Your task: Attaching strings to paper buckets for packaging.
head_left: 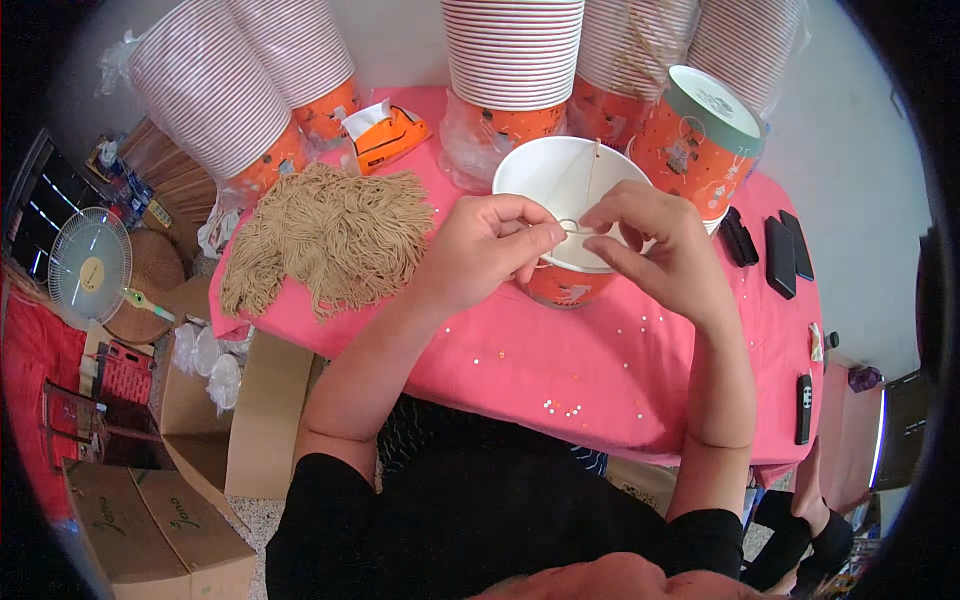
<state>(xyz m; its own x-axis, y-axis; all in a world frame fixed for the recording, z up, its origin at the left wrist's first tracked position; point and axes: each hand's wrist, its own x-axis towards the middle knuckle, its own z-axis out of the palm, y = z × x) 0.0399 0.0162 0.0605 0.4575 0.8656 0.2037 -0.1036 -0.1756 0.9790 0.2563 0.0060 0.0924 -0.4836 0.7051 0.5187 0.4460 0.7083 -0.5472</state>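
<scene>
Beyond the black shirt [500, 510], fingertips [553, 234] flank a thin loop [574, 231].

Right fingers [615, 258] covered part of the near rim of the white-lined bucket [545, 165], hiding some of its interior. The thin loop [569, 226] at the left fingers [535, 240] was too small for its material to be told; the lower end of the thread [592, 175] could not be traced. Middle cup stack [513, 55]: top cut off by upper edge. White specks [565, 410] on the counter [480, 390]: too small to identify. Second person [832, 542], lower right: largely hidden.
</scene>
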